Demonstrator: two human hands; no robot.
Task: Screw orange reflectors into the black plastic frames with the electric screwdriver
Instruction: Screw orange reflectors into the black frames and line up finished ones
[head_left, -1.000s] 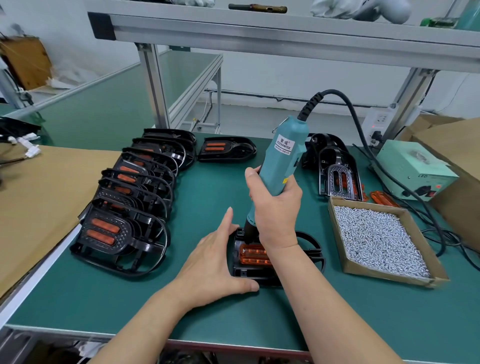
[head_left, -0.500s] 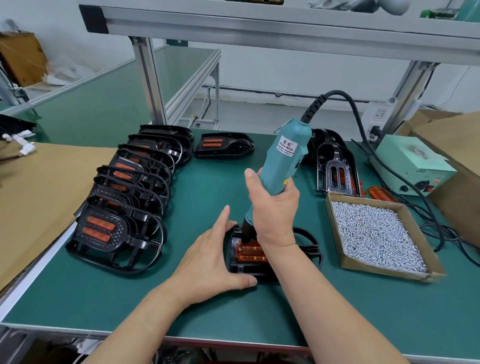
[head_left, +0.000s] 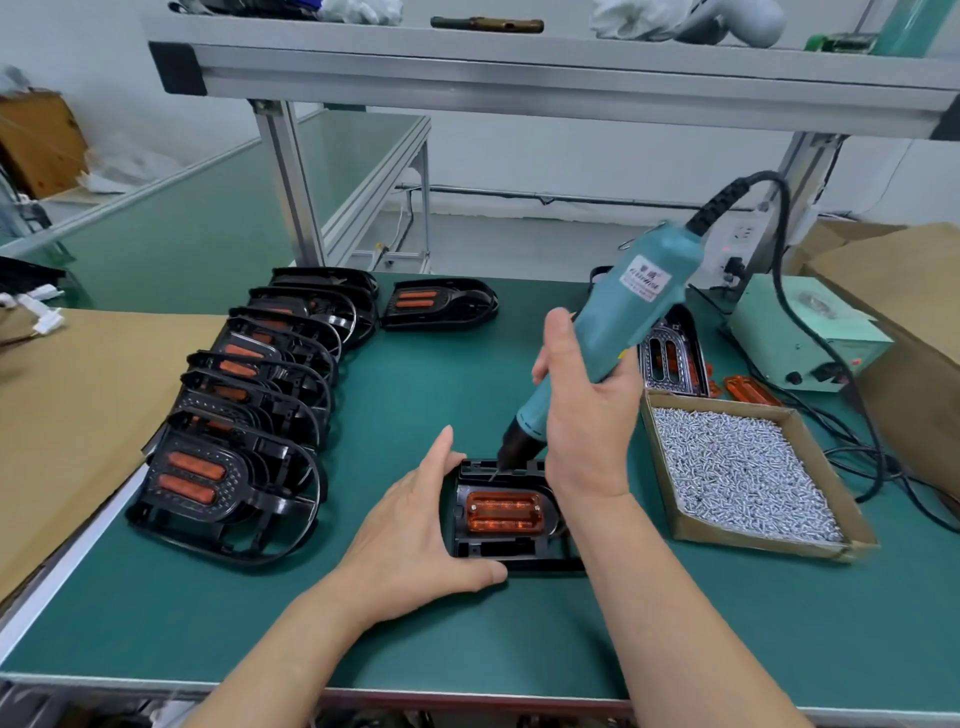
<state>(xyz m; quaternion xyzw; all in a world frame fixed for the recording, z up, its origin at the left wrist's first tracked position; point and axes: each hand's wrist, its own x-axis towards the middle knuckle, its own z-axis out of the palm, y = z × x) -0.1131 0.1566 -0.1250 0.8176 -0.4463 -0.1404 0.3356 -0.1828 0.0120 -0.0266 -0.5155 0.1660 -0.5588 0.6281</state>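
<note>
Orange reflector (head_left: 504, 512) sits in the black frame (head_left: 511, 551) on the counter (head_left: 415, 623). My left hand (head_left: 415, 535) lies open against the frame's left side; my right hand (head_left: 587, 410) grips the screwdriver (head_left: 613, 332), tilted, tip at the frame's far edge.

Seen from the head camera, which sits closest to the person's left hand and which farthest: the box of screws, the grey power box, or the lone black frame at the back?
From the left hand:
1. Box of screws, to its right.
2. Lone black frame, behind it at the back.
3. Grey power box, far back right.
</note>
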